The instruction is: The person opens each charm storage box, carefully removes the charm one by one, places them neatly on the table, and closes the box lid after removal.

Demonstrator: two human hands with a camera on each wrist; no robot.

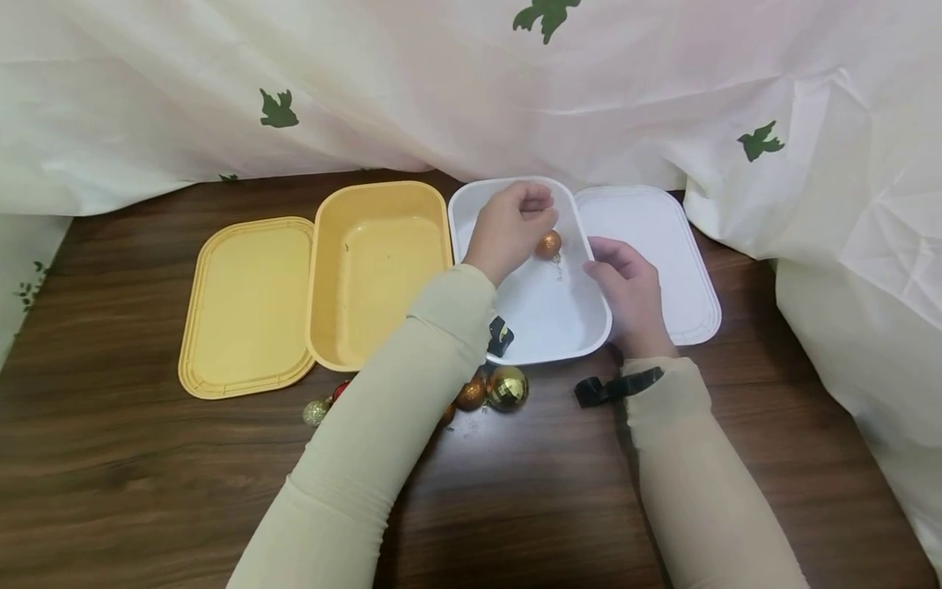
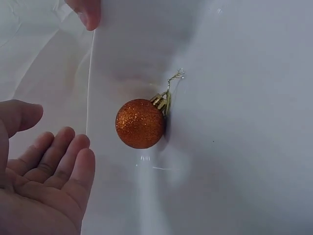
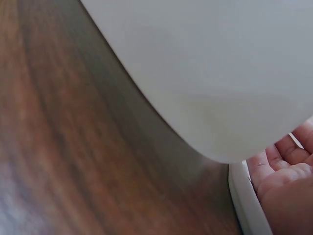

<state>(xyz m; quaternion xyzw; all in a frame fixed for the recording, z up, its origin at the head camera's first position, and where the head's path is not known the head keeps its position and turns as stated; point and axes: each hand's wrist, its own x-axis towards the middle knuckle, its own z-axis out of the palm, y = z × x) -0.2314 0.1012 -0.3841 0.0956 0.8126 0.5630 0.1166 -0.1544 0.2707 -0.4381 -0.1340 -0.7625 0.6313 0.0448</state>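
Note:
In the head view, my left hand [image 1: 515,225] is above the white plastic box [image 1: 545,327], its fingers loosely bent with nothing between them. A glittery orange Christmas bauble [image 2: 140,124] with a gold cap and hanging thread lies inside the box, just beyond the left fingertips in the left wrist view. The right hand [image 1: 629,286] holds the box at its right side, thumb at the rim and fingers along the outer wall. In the right wrist view, the box wall [image 3: 220,88] hides part of that hand's fingers.
A yellow box [image 1: 383,278] stands left of the white one, with a yellow lid [image 1: 253,311] beside it. The white lid [image 1: 680,270] lies on the right. Several baubles, including a gold mirrored one [image 1: 508,388], sit in front, partly behind the left sleeve. A curtain [image 1: 412,82] hangs behind.

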